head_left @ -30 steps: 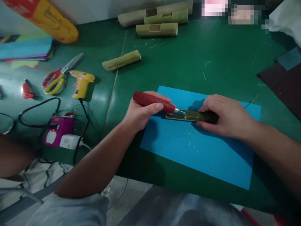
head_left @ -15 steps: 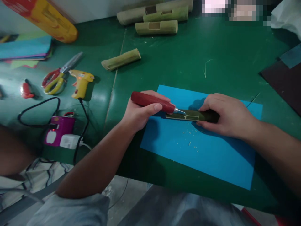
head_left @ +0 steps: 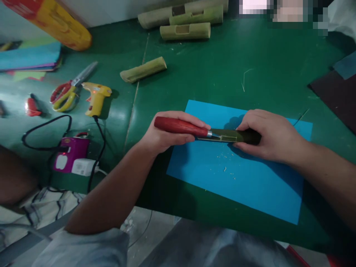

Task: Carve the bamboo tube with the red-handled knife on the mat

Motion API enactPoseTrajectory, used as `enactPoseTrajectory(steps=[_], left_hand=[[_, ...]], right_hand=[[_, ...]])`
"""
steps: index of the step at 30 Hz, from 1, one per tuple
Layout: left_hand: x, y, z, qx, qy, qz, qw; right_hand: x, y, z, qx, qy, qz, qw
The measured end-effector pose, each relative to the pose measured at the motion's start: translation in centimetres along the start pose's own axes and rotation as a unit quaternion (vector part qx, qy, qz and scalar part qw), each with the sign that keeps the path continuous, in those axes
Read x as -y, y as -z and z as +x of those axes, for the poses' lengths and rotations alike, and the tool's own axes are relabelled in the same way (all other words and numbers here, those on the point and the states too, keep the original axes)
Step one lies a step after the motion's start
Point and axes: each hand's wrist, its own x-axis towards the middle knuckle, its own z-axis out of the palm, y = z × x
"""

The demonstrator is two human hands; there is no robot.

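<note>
My left hand (head_left: 164, 135) is closed around the red wooden handle of a carving tool (head_left: 180, 127). The tool's thin metal tip meets a dark green bamboo piece (head_left: 229, 135), at the left end of a pale rectangle scored on its surface. My right hand (head_left: 269, 135) grips the right end of the bamboo, thumb on the far side and a finger on the near side. The bamboo lies over a blue sheet of paper (head_left: 267, 193). Small pale shavings (head_left: 225, 169) are scattered on the sheet below it.
Several cut bamboo tubes (head_left: 185, 32) lie at the back, another bamboo piece (head_left: 143, 69) nearer. To the left are scissors (head_left: 73, 89), a yellow glue gun (head_left: 96, 100), a purple power strip (head_left: 69, 154) with cords, and a red cutter (head_left: 32, 106). Dark sheets (head_left: 338, 96) lie right.
My left hand has turned slightly and the tool lies flatter, its tip a little further right along the bamboo. My right hand keeps its grip on the bamboo.
</note>
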Motion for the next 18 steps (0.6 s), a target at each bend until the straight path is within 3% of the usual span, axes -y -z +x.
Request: enactPoseTrajectory(steps=[5,12,18], left_hand=[[0.3,-1.9,0.5,-0.126,0.038,-0.027,0.991],[-0.2,-3.2,0.9,-0.156,0.047,-0.033,0.986],[0.5,-2.4,0.4,-0.163,-0.023,0.025,0.986]], right_hand=[[-0.2,0.1,-0.1,-0.007,0.013,-0.003,1.0],[-0.1,0.1,0.0,-0.005,0.004,0.0,1.0],[-0.1,0.2,0.1,0.003,0.002,0.01,1.0]])
